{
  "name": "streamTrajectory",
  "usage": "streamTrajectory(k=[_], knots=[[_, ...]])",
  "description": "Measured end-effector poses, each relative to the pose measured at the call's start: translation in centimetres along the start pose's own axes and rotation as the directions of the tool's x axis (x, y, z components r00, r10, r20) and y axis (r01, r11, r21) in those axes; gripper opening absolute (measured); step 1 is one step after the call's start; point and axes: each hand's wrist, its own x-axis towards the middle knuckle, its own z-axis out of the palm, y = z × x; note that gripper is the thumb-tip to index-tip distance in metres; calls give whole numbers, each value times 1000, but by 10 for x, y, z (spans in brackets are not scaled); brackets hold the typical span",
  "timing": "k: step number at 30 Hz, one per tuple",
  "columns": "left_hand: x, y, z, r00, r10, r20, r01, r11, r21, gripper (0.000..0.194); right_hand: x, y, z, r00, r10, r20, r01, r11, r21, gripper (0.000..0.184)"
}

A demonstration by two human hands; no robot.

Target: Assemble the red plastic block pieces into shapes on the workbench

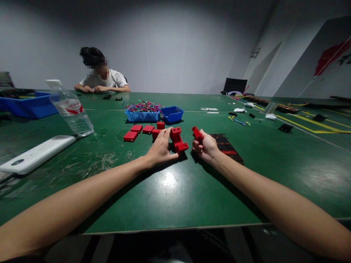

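My left hand (160, 149) lies on the green table (170, 190), fingers reaching onto a cluster of red plastic blocks (177, 138); its fingertips touch the nearest block. My right hand (205, 147) is closed around one red block (197, 133), held just above the table. More red blocks (137, 132) lie in a loose row to the left of the cluster. A dark flat pack (227, 148) lies just right of my right hand.
Two blue trays stand behind the blocks, one (142, 113) heaped with coloured wires, one (172, 114) smaller. A tilted water bottle (71, 109) and a white device (35, 154) lie at left. Another person (102, 78) sits at the far edge. Small parts are scattered at right.
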Motion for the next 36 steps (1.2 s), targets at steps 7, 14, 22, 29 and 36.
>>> streamTrajectory(k=[7,14,22,29,36], knots=[[1,0,0,1000,14,-3,-14,1000,7,88,-2,0,4,1000,15,6,-15,1000,22,40],[0,1,0,1000,18,8,-18,1000,19,89,-1,1,6,997,-41,-62,43,999,27,37],[0,-3,2,999,51,-4,-51,998,33,92,-5,-2,10,997,-73,7,72,997,26,31],[-2,-7,3,996,84,-11,-83,995,56,92,-1,6,5,982,-167,90,166,986,26,18],[-2,-12,5,990,131,-43,-128,990,59,92,-4,9,5,961,-185,205,202,977,-64,41]])
